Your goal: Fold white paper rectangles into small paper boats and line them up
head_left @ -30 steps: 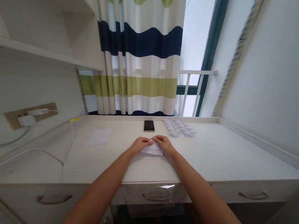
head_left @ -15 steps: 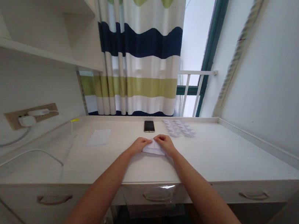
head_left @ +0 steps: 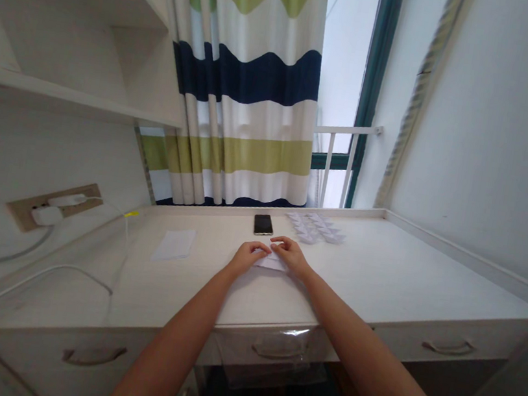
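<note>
On the white desk [head_left: 382, 267], a flat paper sheet [head_left: 174, 244] lies well left of the left hand [head_left: 248, 256], whose fingers [head_left: 261, 248] curl over the folded white paper [head_left: 272, 263]. The right hand [head_left: 291, 256] curls onto it too (pinching or pressing, too small to tell), near a black smartphone [head_left: 263, 224] and a pile of paper folds [head_left: 315, 227].

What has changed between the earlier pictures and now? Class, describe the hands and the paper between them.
The folded white paper shows less between the hands now, looking flatter and narrower. The left hand and right hand remain on it; neither lets go. The phone, the pile of folded papers and the loose sheet stayed put.
</note>
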The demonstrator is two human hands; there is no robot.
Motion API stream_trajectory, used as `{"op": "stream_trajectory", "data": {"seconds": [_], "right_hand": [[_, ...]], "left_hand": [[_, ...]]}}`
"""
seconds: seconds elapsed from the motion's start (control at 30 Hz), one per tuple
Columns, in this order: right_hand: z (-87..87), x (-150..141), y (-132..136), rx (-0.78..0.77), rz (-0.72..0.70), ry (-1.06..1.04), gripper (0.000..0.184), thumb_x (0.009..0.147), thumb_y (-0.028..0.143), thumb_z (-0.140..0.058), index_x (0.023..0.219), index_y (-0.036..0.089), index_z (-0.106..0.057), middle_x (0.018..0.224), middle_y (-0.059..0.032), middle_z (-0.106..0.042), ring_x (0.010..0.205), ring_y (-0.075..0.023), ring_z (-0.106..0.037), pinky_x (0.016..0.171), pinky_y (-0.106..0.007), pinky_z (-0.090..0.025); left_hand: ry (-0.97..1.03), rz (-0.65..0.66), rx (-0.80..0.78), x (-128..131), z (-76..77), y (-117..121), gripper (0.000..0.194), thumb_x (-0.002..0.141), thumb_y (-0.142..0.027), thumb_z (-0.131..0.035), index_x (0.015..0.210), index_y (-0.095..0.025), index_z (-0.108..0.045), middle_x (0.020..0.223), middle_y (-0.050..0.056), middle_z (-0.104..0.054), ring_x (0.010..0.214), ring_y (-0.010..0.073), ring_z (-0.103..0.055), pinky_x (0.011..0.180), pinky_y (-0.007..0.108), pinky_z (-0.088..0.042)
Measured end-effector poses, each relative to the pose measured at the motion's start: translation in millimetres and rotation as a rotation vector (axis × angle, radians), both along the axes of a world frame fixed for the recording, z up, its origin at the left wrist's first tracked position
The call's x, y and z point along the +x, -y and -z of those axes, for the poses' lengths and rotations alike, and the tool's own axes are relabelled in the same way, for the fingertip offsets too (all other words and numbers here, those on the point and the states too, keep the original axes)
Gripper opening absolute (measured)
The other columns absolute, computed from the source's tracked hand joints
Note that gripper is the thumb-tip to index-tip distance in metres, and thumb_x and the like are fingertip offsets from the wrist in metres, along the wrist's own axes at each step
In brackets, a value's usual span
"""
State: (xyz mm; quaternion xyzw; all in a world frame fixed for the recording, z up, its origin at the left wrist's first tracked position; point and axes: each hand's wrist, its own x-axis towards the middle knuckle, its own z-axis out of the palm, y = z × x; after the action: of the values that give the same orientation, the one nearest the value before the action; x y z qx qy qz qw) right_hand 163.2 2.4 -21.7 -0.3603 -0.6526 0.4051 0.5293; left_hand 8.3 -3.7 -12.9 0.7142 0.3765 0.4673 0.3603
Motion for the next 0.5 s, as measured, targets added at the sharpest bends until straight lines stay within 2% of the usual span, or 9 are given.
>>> {"op": "stream_trajectory", "data": {"seconds": [0.1, 0.23, 0.33, 0.5], "right_hand": [[-1.2, 0.8, 2.5, 0.014, -0.078, -0.014, 0.034, 0.061, 0.037, -0.063, 0.088, 0.018, -0.055, 0.042, 0.0098, -0.039, 0.039, -0.0052, -0.034, 0.040, -0.018, -0.027], [-4.0, 1.5, 4.3, -0.009, -0.163, -0.009, 0.029, 0.058, 0.035, -0.065, 0.079, 0.017, -0.058, 0.059, 0.0033, -0.054, 0.053, -0.0090, -0.051, 0.049, -0.021, -0.040], [-6.1, 2.0, 5.7, -0.044, -0.194, -0.063, 0.030, 0.056, 0.032, -0.067, 0.081, 0.017, -0.059, 0.071, 0.0005, -0.059, 0.061, -0.0111, -0.056, 0.055, -0.024, -0.044], [-7.9, 5.2, 7.5, -0.137, -0.245, -0.176, 0.034, 0.057, 0.028, -0.068, 0.089, 0.020, -0.059, 0.072, 0.0004, -0.061, 0.070, -0.0134, -0.060, 0.062, -0.026, -0.046]], "left_hand": [[0.083, -0.083, -0.092, -2.3, -2.3, 0.7, 0.013, 0.060, -0.021, -0.059, 0.069, -0.015, -0.066, 0.074, 0.004, -0.064, 0.070, 0.0154, -0.055, 0.068, 0.027, -0.041], [0.224, -0.114, -0.282, -3.7, -4.2, 4.6, 0.022, 0.058, -0.025, -0.063, 0.077, -0.014, -0.066, 0.078, 0.005, -0.063, 0.067, 0.0143, -0.054, 0.057, 0.025, -0.043], [0.320, -0.082, -0.356, -3.9, -6.0, 7.0, 0.026, 0.054, -0.025, -0.067, 0.077, -0.015, -0.065, 0.081, 0.005, -0.062, 0.070, 0.0133, -0.054, 0.061, 0.025, -0.043], [0.430, -0.054, -0.420, -5.7, -9.2, 8.0, 0.029, 0.049, -0.024, -0.071, 0.076, -0.016, -0.065, 0.083, 0.005, -0.062, 0.071, 0.0112, -0.054, 0.066, 0.024, -0.042]]}}
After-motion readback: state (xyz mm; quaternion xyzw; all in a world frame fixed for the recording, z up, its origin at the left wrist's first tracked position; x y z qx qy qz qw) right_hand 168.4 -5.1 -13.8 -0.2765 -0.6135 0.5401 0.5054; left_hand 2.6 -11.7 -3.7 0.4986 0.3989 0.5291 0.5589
